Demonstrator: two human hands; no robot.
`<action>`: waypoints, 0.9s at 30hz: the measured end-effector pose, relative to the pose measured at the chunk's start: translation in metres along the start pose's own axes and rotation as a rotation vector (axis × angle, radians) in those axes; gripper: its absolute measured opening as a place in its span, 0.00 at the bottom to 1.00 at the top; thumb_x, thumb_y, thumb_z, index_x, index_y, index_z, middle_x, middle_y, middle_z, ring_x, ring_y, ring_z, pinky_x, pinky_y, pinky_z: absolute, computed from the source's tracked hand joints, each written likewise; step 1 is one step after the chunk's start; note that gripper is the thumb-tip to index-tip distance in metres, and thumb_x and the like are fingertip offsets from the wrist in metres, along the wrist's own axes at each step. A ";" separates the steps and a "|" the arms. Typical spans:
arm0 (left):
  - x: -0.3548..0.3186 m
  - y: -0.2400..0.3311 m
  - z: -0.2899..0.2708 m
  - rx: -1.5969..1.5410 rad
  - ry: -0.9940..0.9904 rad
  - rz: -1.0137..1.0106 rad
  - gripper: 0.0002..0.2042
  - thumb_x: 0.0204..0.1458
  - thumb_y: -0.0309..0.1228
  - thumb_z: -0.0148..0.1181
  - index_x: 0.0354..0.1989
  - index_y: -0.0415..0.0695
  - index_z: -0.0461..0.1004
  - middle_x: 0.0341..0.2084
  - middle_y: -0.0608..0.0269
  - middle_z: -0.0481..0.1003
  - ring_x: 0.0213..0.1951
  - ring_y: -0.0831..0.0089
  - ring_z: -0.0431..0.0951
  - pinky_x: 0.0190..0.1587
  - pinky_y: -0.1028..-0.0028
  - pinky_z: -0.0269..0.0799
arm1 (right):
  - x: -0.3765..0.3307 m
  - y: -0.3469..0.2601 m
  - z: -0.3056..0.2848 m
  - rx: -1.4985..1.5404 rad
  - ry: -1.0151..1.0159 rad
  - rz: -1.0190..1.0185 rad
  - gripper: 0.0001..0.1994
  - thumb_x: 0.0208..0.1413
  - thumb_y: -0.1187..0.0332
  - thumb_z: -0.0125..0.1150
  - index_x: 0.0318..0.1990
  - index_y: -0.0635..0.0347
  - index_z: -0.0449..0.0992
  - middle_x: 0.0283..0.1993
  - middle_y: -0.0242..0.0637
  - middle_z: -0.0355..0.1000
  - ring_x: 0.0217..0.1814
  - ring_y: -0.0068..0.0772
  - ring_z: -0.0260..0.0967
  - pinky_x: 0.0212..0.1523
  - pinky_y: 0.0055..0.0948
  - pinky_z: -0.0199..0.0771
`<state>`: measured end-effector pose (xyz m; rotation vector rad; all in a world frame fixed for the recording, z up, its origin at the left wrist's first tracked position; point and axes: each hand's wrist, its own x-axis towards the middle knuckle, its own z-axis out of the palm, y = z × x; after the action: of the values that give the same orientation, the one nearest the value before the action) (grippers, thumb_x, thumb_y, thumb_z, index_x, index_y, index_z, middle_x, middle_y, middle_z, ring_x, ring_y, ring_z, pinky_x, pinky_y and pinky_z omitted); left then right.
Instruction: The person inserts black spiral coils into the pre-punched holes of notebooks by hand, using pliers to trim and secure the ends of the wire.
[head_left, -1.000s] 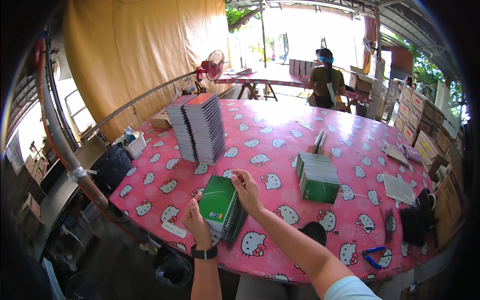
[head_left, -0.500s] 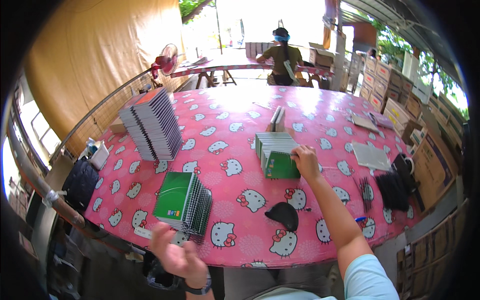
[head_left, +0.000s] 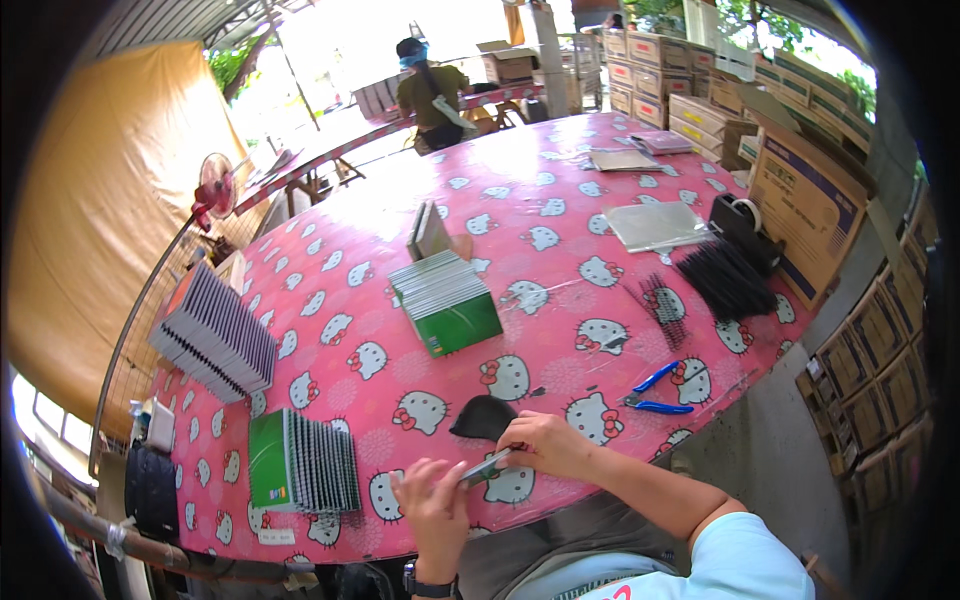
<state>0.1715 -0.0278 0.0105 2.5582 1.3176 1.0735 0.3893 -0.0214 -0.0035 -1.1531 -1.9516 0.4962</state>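
Observation:
My left hand (head_left: 432, 497) and my right hand (head_left: 545, 443) meet at the near edge of the pink cartoon-cat table (head_left: 560, 250). Together they hold a thin green notebook (head_left: 484, 468) nearly edge-on, the left at its near end, the right at its far end. A small black pouch-like object (head_left: 484, 416) lies just beyond my fingers. A stack of green notebooks with spiral spines (head_left: 301, 463) rests to the left of my left hand. Another green stack (head_left: 445, 301) lies farther out at the table's middle.
Blue-handled pliers (head_left: 657, 390) lie right of my right hand. Black binding coils (head_left: 724, 279), a tape dispenser (head_left: 741, 217) and clear sleeves (head_left: 655, 225) sit at the right. A tall grey notebook stack (head_left: 215, 331) stands far left. Cardboard boxes (head_left: 806, 190) line the right. A person (head_left: 430, 92) stands beyond.
My right hand left the middle green stack and came back to the near edge with one notebook. My left hand rose from below the table edge and took its other end. The view swung.

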 end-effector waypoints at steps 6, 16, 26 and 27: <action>-0.016 -0.012 0.025 -0.672 0.211 -0.431 0.09 0.49 0.22 0.59 0.40 0.40 0.76 0.45 0.56 0.70 0.48 0.66 0.70 0.51 0.71 0.64 | -0.004 -0.020 0.063 0.663 0.367 0.362 0.09 0.59 0.66 0.58 0.42 0.62 0.70 0.31 0.33 0.69 0.37 0.22 0.67 0.38 0.26 0.68; -0.005 0.012 0.025 -0.034 0.085 0.066 0.16 0.45 0.21 0.58 0.42 0.50 0.79 0.35 0.70 0.78 0.37 0.75 0.75 0.44 0.70 0.58 | 0.005 0.076 -0.037 0.094 0.472 0.180 0.06 0.55 0.69 0.56 0.33 0.62 0.76 0.31 0.43 0.73 0.34 0.38 0.72 0.36 0.35 0.71; 0.006 0.002 0.019 -0.082 0.143 0.126 0.09 0.46 0.25 0.63 0.37 0.50 0.80 0.30 0.70 0.78 0.32 0.73 0.75 0.38 0.73 0.59 | -0.024 0.202 -0.172 -0.783 0.371 0.633 0.11 0.55 0.63 0.56 0.42 0.56 0.77 0.42 0.43 0.74 0.48 0.47 0.68 0.51 0.42 0.67; 0.007 0.003 0.022 -0.091 0.147 0.118 0.09 0.46 0.26 0.64 0.36 0.50 0.80 0.30 0.70 0.78 0.32 0.74 0.74 0.38 0.73 0.59 | -0.024 0.205 -0.182 -0.716 0.497 0.552 0.10 0.57 0.64 0.54 0.42 0.57 0.77 0.42 0.44 0.74 0.48 0.47 0.68 0.50 0.41 0.68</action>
<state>0.1894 -0.0193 -0.0010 2.5610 1.1298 1.3325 0.6523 0.0507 -0.0403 -2.0553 -1.3726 -0.2526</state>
